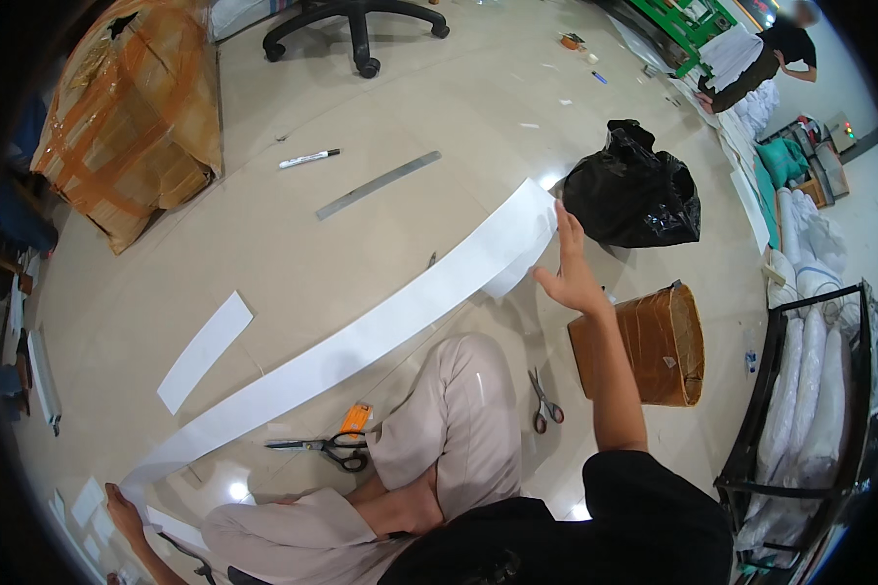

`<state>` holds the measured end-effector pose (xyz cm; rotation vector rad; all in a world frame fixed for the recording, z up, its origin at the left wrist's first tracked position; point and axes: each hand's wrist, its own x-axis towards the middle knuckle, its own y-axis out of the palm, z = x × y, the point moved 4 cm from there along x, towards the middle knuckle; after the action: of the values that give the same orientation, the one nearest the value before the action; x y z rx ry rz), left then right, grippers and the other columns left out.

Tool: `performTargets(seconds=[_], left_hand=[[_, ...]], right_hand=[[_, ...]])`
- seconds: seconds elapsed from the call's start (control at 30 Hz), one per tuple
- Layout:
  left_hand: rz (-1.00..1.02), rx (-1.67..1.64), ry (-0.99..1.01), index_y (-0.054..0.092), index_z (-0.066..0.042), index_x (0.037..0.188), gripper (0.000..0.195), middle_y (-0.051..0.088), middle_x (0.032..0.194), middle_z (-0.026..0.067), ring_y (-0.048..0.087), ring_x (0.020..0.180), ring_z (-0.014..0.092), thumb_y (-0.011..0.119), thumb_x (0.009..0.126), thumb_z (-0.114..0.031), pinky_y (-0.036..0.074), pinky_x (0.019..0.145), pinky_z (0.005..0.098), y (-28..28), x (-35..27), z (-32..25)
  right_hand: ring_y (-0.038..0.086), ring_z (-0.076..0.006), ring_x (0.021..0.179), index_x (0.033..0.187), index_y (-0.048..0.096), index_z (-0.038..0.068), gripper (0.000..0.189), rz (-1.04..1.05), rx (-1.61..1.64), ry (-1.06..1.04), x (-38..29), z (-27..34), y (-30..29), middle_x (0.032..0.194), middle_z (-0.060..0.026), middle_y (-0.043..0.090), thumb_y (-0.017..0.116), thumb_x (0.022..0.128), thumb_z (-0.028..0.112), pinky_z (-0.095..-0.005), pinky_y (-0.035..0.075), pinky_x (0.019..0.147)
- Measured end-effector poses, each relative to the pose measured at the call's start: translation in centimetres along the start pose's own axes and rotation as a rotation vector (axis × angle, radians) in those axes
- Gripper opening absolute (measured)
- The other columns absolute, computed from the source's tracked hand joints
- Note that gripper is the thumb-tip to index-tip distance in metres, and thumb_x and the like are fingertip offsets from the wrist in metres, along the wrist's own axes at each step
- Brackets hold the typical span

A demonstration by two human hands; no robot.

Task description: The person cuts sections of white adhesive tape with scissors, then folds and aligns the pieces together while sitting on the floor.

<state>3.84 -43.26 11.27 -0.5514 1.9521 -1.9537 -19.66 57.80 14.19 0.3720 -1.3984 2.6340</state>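
A long white strip, paper or similar sheet material (351,344), stretches diagonally between my hands above the tiled floor. My right hand (572,274) holds its upper right end, where part of the strip folds under. At the lower left, my left hand (123,508) grips the other end, with the fingers partly hidden. A shorter white strip (205,351) lies beyond the long one. Black-handled fabric shears (329,447) and an orange packet (356,419) rest by my legs. Farther off are a steel ruler (378,186) and a marker pen (309,159).
Small scissors (545,406) lie beside my knee, near a taped cardboard box (636,347). A black plastic bag (633,186) sits behind it. A large taped carton (139,124) and a wheeled chair base (358,29) stand beyond. Another person (764,58) is at the far right.
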Motion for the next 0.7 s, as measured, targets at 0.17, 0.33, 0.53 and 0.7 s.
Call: performTargets(seconds=[0.17,0.33,0.53,0.7], left_hand=[[0.034,0.035,-0.06,0.056,-0.002,0.119,0.022,0.068,0.1,0.028,0.063,0.1,0.05,0.044,0.103,-0.011,0.048,0.076,0.0544,-0.8,-1.7,1.6],[0.031,0.028,-0.088,0.056,-0.001,0.122,0.024,0.067,0.1,0.0303,0.062,0.099,0.052,0.045,0.103,-0.012,0.048,0.076,0.0548,-0.4,-2.2,-0.4],[0.04,0.142,-0.112,0.056,-0.001,0.125,0.027,0.067,0.103,0.0302,0.063,0.099,0.05,0.045,0.105,-0.016,0.048,0.078,0.0557,-1.8,-2.7,0.1],[-0.066,0.076,-0.083,0.057,-0.001,0.127,0.03,0.068,0.106,0.0304,0.063,0.102,0.05,0.045,0.106,-0.019,0.049,0.079,0.0551,-3.0,-2.5,2.0]], right_hand=[[0.039,-0.0407,0.137,0.158,0.029,0.014,0.108,0.498,-0.531,-0.023,1.9,6.3,-2.6,0.144,-0.0232,0.039,0.088,0.068,0.028,-0.0525,0.035,0.11],[0.045,-0.0322,0.133,0.152,0.037,0.016,0.106,0.457,-0.729,-0.535,4.9,7.0,-1.7,0.136,-0.016,0.048,0.092,0.062,0.025,-0.0507,0.032,0.113],[0.048,-0.0311,0.131,0.147,0.041,0.014,0.093,0.703,-0.541,-0.821,7.0,7.7,0.1,0.128,-0.0134,0.053,0.087,0.068,0.028,-0.0526,0.033,0.112],[0.053,-0.0356,0.122,0.13,0.049,0.0,0.08,0.768,-0.519,-0.792,8.3,5.4,1.0,0.12,-0.0175,0.056,0.086,0.067,0.032,-0.0505,0.036,0.109]])
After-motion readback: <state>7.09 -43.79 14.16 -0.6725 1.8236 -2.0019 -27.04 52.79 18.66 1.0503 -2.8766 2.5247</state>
